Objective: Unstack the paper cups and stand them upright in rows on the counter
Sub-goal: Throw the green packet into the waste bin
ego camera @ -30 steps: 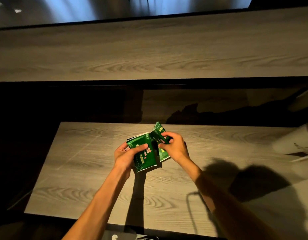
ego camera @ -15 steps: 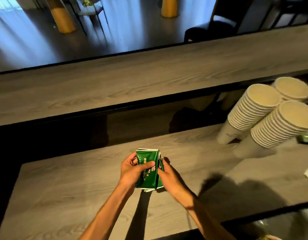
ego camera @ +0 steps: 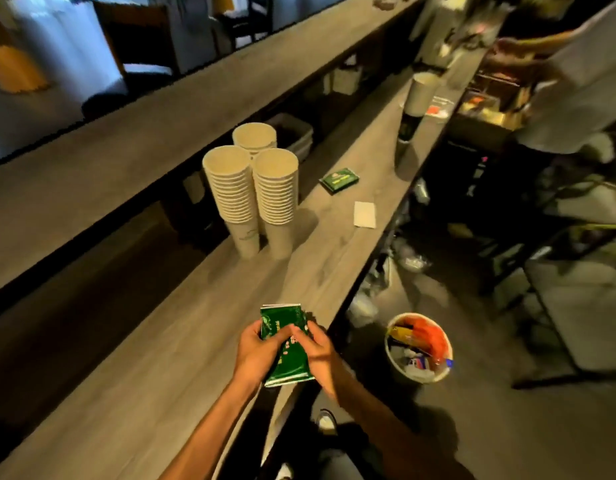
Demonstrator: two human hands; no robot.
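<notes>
Three tall stacks of beige paper cups (ego camera: 273, 188) stand mouth-up on the wooden counter (ego camera: 182, 341), well beyond my hands. A further cup stack (ego camera: 415, 109) stands far along the counter. My left hand (ego camera: 256, 351) and my right hand (ego camera: 318, 351) both grip a bundle of green packets (ego camera: 287, 355) over the counter's near edge. Neither hand touches a cup.
A green packet (ego camera: 339, 180) and a white card (ego camera: 365, 214) lie on the counter past the cups. A waste bin (ego camera: 419, 348) full of wrappers stands on the floor at right. A raised bar ledge (ego camera: 126, 143) runs along the left. Another person's arm (ego camera: 542, 39) reaches in at upper right.
My view has swung to the right, so the cup stacks, the far counter and the floor bin have come into sight. Both hands keep hold of the green packets, now nearer the counter's edge.
</notes>
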